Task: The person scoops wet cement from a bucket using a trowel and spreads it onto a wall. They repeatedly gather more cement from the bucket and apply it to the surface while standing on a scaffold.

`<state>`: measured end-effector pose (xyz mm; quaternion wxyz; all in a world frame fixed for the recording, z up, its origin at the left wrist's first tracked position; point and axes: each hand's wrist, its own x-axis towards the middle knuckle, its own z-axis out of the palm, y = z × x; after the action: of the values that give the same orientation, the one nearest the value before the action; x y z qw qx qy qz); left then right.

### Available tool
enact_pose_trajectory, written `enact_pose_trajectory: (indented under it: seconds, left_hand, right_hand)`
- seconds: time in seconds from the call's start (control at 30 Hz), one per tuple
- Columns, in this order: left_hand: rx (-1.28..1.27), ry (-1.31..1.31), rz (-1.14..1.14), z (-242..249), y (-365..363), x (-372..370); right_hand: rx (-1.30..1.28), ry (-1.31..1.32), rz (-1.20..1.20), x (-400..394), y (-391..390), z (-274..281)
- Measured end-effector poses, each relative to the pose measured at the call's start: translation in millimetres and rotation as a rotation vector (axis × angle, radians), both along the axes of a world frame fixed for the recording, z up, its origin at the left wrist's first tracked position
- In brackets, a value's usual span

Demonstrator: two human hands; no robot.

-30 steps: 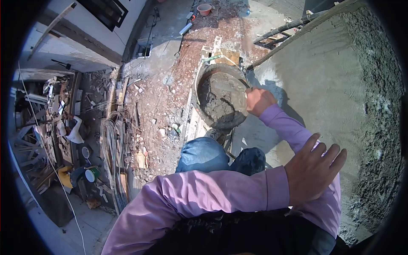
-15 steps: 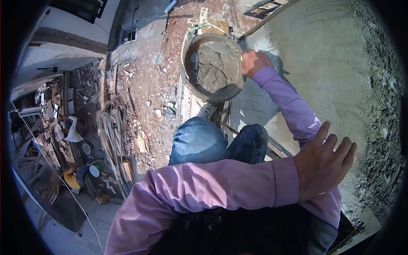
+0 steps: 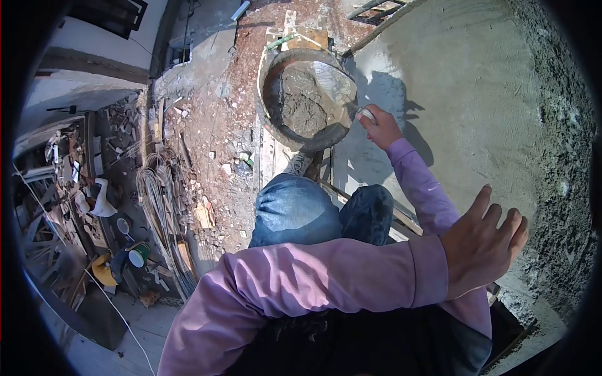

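Note:
My right hand [image 3: 381, 127] is closed round the pale handle of a trowel [image 3: 367, 115] at the right rim of a round bucket [image 3: 268, 119]. The trowel's blade reaches over the rim toward the bucket's inside, where it blends with the grey. Thick wet mortar [image 3: 304, 100] lies heaped in the bucket, with a smoother, wetter patch on its right side. My left arm crosses in front of my body, and my left hand [image 3: 483, 247] is held up by the plastered wall [image 3: 464, 125], fingers spread and nothing in them.
The bucket stands on wooden boards [image 3: 268, 160] just beyond my knees [image 3: 295, 207]. Far below on the left are rubble ground [image 3: 200, 150], a bundle of rods [image 3: 164, 207], scrap wood and a green bucket [image 3: 139, 254]. A person in white [image 3: 102, 199] is down there too.
My right hand has moved down and slightly right along the bucket's rim, and the trowel handle now shows in it. My left hand stays spread by the wall. The view has shifted slightly.

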<state>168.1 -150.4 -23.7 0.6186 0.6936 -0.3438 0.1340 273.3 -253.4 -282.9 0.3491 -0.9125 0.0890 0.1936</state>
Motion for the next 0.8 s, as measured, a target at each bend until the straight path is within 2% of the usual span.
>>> enact_pose_trajectory:
  seconds: [0.07,0.27,0.37,0.47,0.5,0.6,0.67,0.8]
  left_hand:
    - [0.007,-0.02,-0.015,-1,0,-3]
    - [0.119,-0.08,-0.173,-9,-9,-28]
    - [0.185,-0.134,-0.339,-5,-16,-46]
    - [0.219,-0.188,-0.504,-6,-22,-57]
    - [0.243,-0.203,-0.536,-11,-25,-62]
    - [0.349,-0.272,-0.621,-30,-32,-79]
    - [0.404,-0.302,-0.749,-38,-30,-80]
    - [0.459,-0.309,-0.843,-50,-33,-100]
  right_hand:
    - [0.224,0.134,-0.223,-47,-2,2]
    - [0.335,-0.104,-0.567,-159,-49,-37]
    - [0.128,0.04,-0.614,-189,-78,-47]
    - [-0.303,0.186,-0.29,-216,-93,-66]
    - [-0.263,0.295,-0.249,-218,-87,-57]
    - [-0.131,0.309,-0.284,-234,-54,-77]
    - [-0.02,0.312,-0.247,-234,-19,-80]
    - [0.17,0.31,-0.115,-245,53,-119]
